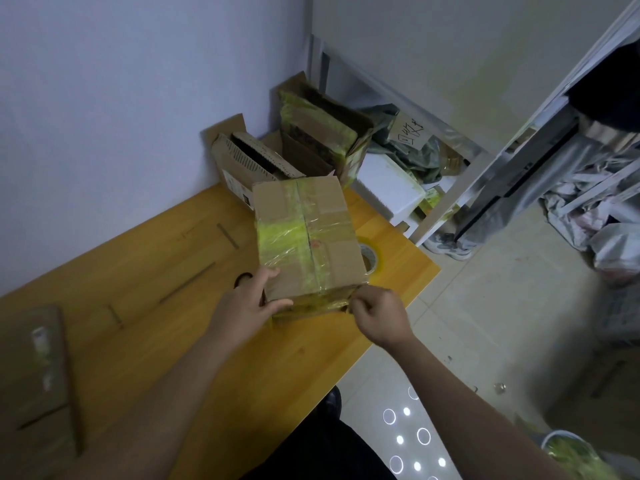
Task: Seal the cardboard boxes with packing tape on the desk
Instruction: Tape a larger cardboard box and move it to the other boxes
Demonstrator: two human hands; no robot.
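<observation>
A closed cardboard box (304, 233) stands on the orange desk (166, 306), its top seam covered with clear yellowish tape. My left hand (249, 303) grips the box's near left corner, thumb along the front face. My right hand (377, 313) is curled at the near right bottom corner and pinches the tape end on the front face. A roll of packing tape (370, 258) lies on the desk just right of the box, partly hidden by it.
Open cardboard boxes (249, 164) (322, 133) stand at the desk's far end by the wall. Scissors handles (242, 279) peek out left of my left hand. A flat cardboard piece (38, 372) lies at the near left. White foam and bags clutter the floor right.
</observation>
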